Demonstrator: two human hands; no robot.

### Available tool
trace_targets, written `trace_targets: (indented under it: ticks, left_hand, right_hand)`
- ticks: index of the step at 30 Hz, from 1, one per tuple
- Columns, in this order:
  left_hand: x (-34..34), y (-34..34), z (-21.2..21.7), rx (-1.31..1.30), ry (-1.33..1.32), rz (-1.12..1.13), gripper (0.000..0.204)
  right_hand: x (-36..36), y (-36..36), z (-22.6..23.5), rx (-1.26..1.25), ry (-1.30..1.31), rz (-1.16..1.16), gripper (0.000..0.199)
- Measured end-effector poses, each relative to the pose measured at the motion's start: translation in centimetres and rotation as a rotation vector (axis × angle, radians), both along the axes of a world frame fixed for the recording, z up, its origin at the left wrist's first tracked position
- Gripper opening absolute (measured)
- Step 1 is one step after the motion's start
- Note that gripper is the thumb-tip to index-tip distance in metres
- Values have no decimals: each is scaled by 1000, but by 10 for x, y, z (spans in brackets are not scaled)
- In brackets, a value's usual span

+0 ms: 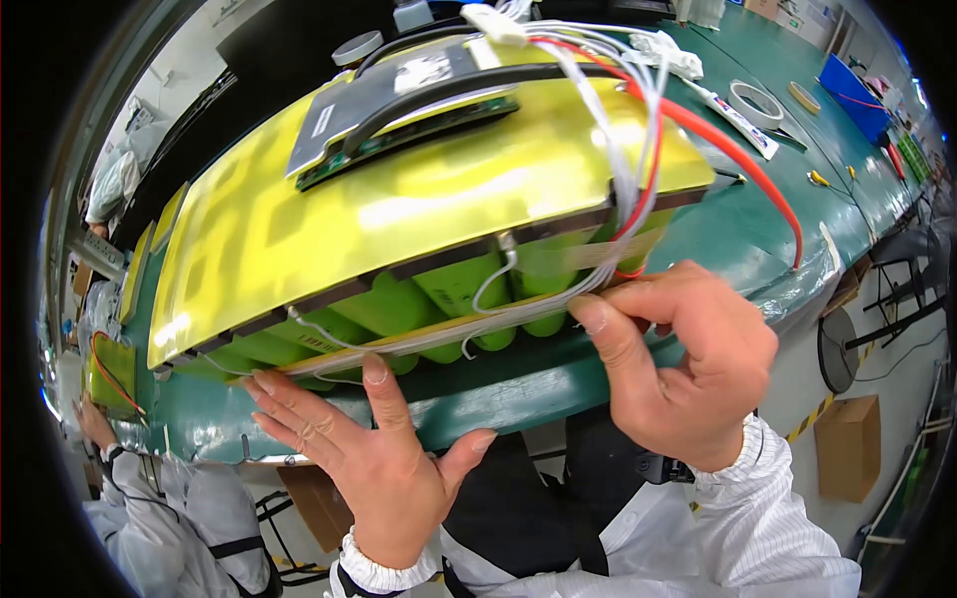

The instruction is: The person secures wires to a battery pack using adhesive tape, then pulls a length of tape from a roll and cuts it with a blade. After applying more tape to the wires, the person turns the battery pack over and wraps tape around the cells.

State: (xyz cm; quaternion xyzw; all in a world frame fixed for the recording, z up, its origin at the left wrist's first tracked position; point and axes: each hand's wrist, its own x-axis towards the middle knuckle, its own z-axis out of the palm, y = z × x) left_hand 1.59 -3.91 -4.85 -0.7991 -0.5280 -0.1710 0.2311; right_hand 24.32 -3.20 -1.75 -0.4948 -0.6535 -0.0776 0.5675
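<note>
A large battery pack [439, 209] of green cylindrical cells under a yellow sheet rests on the green table. On its top lies a circuit board [409, 120] with a grey cover, crossed by black cables. A bundle of thin white wires [613, 149] comes down over the right end and runs along the near side. My right hand [683, 349] pinches the wire bundle near that side's right end. My left hand [384, 453] is open, fingers spread, its fingertips touching the pack's lower near edge beside the wires. A thick red cable [743, 164] arcs off the pack to the right.
Behind the pack on the right lie tape rolls [755, 105], a white tube [738, 125] and a blue bin [854, 98]. At the left a co-worker's hand [97, 424] is near a smaller green pack [112, 377]. A cardboard box [847, 448] stands on the floor.
</note>
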Motion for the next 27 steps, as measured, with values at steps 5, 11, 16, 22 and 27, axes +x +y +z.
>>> trace_targets:
  ticks: [5, 11, 16, 22, 27]
  left_hand:
    - [-1, 0, -2, 7, -21, -4, 98]
    - [1, 2, -5, 24, -38, -13, 97]
    - [3, -4, 1, -2, -60, -17, 94]
    - [8, -10, 20, 41, -114, -170, 80]
    - [19, 8, 36, 166, -67, -282, 79]
  right_hand:
    - [-1, 2, -4, 54, -40, -52, 17]
    - [-5, 3, -8, 104, 51, -56, 18]
    - [-5, 1, -8, 91, 156, -16, 19]
    - [-3, 3, -9, -6, 308, -36, 28]
    - [3, 3, -8, -36, 406, -64, 41]
